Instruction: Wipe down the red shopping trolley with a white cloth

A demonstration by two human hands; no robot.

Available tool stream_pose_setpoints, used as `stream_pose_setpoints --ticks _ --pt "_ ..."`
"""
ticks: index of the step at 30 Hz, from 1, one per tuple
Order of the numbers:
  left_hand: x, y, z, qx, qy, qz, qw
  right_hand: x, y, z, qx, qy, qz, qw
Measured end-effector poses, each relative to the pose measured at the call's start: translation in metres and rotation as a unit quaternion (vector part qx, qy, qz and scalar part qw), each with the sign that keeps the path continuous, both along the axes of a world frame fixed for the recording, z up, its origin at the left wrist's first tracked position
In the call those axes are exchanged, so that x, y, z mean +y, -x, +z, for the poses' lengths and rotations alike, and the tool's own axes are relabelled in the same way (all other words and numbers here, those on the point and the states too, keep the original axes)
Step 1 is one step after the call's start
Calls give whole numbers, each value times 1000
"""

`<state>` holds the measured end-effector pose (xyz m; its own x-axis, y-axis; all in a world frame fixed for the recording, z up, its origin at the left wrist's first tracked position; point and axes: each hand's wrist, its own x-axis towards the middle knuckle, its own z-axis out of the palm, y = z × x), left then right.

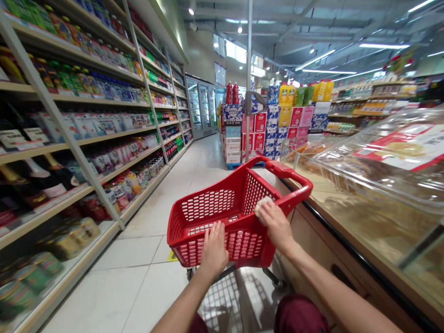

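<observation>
One red cart (242, 225) crosswise, handle (286, 173) rightward

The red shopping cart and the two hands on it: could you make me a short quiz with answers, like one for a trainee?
1. Which hand holds the white cloth?
2. True or false: the left hand grips the cart's handle.
3. Fill in: beyond the cart, yellow bottles stand on stacked ____.

Key:
1. The right hand.
2. False; the left hand is at the near side of the basket.
3. Cartons.
</observation>
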<state>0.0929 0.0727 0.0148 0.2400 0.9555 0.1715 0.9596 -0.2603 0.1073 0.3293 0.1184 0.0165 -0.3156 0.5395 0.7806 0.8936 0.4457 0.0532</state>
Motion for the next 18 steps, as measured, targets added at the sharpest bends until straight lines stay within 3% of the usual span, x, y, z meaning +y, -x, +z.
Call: stream_pose_setpoints --ticks 4,6,10,12,16,18 --pt "-1 8 -2 1 -3 -15 1000 -27 26 -42 -47 34 70 996" --pt "-2 13 -4 -5 -9 -16 1000 -30 21 -40 -19 27 68 997" --pt "-4 15 -3 -24 0 -12 1000 -16 -7 -18 77 -33 11 996" --pt "-4 14 -2 -32 4 -10 999 -16 -14 -26 69 -34 3 997" --pt "-3 17 0 -39 13 -25 999 -32 -12 -64 -7 47 36 998" --pt "-2 22 -1 -37 15 -2 999 -36 -8 -64 12 57 36 998"
